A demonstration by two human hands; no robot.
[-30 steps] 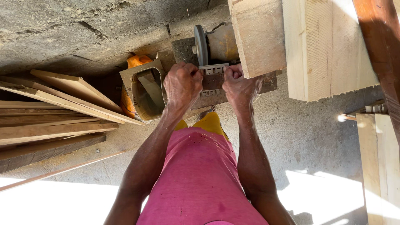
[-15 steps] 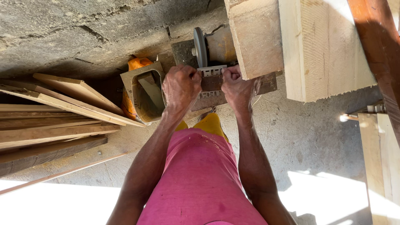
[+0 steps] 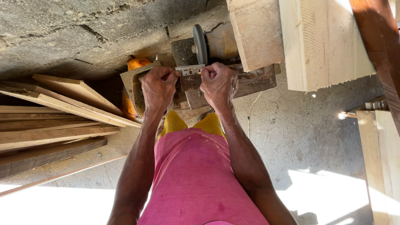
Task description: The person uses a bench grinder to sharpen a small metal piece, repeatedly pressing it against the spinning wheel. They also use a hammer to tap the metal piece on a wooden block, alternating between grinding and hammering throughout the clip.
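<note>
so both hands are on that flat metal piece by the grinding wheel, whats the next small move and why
Probably ease the flat metal piece a little toward the grinding wheel. The left hand and right hand grip it at either end, level, just below the wheel's rim. Whether its edge touches the wheel I cannot tell, so a small, steady push looks right.

I see both hands side by side on a slotted metal strip (image 3: 190, 70), left hand (image 3: 159, 86), right hand (image 3: 218, 83); grinding wheel (image 3: 200, 43) just behind it, planks (image 3: 54, 121) stacked left, timber beam (image 3: 323, 41) right.
</note>
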